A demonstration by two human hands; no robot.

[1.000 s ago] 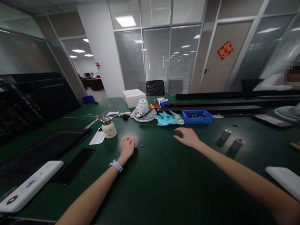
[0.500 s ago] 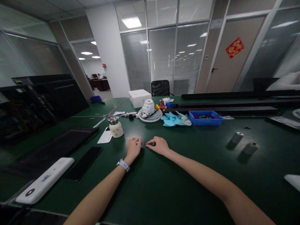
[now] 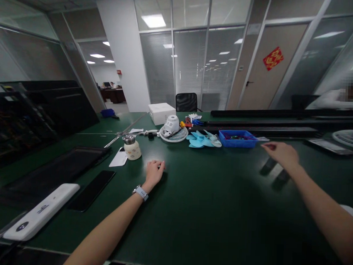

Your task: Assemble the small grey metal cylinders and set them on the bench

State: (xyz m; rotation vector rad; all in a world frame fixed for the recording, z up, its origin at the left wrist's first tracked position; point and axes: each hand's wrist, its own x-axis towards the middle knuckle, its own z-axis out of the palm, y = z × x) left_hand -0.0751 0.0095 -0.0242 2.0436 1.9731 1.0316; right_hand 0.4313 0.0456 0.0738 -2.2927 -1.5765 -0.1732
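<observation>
On your left, a black phone (image 3: 93, 191) lies beside a long white case (image 3: 43, 211) on the green table (image 3: 196, 214); past them, a cream bottle (image 3: 133, 150) with a metal lid stands by a white card (image 3: 117, 159). Ahead of you sits a white box (image 3: 162, 115), a black chair (image 3: 186, 102) beyond it. Farther right, you face a door (image 3: 260, 87) with a red sign (image 3: 273, 58) and a person's white sleeve (image 3: 329, 100).

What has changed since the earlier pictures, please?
The bare right hand moved left to beside the left hand, then right, and now hangs right of the blue rectangular plastic tray. The tiny silvery piece first seen near the left hand no longer shows; whether it was picked up is unclear. The left hand and cream round bottle stayed put.
</observation>
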